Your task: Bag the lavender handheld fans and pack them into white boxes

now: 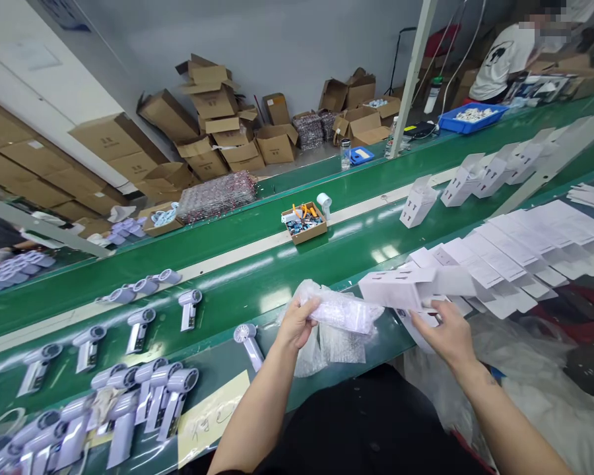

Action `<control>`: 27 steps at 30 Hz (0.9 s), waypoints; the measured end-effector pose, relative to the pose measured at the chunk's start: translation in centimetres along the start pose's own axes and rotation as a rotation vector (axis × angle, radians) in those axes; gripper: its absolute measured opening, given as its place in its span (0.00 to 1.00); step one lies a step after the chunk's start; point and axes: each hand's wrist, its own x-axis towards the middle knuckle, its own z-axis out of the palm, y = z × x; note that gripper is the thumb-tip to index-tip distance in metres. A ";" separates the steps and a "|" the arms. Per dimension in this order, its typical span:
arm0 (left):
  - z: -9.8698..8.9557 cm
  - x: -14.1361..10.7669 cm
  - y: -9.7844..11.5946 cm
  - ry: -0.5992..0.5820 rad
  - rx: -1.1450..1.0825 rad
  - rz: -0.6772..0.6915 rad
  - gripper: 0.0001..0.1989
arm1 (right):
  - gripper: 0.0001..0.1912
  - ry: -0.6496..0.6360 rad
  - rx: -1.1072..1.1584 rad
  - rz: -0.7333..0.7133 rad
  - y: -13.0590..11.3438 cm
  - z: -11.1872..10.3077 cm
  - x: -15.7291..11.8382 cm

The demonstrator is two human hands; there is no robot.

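Observation:
My left hand (296, 323) is closed around one end of a bubble-wrapped fan (344, 311), its lilac body showing through the clear wrap. To the right, a white carton (393, 290) is tilted on its side, its open end and flaps toward my right hand (448, 333). The fingers of that hand pinch the carton near its flaps. The wrapped fan's far end lies close to the carton, and I cannot tell whether they touch. Under the fan, more bubble bags (344, 344) lie on the bench edge. A bare lilac handheld fan (248, 344) rests left of my left hand.
Lilac fans (165, 396) crowd the lower left beside a yellow paper (212, 412). Several more stand on the green conveyor (247, 277). A small parts box (304, 224) sits mid-belt. Flat white cartons (505, 251) overlap at right; filled ones (418, 201) stand beyond. A co-worker (505, 63) is at far right.

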 end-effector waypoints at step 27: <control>8.8 -1.0 -5.9 -0.221 1.816 0.732 0.13 | 0.25 -0.708 0.575 -0.266 0.1 9.2 5.1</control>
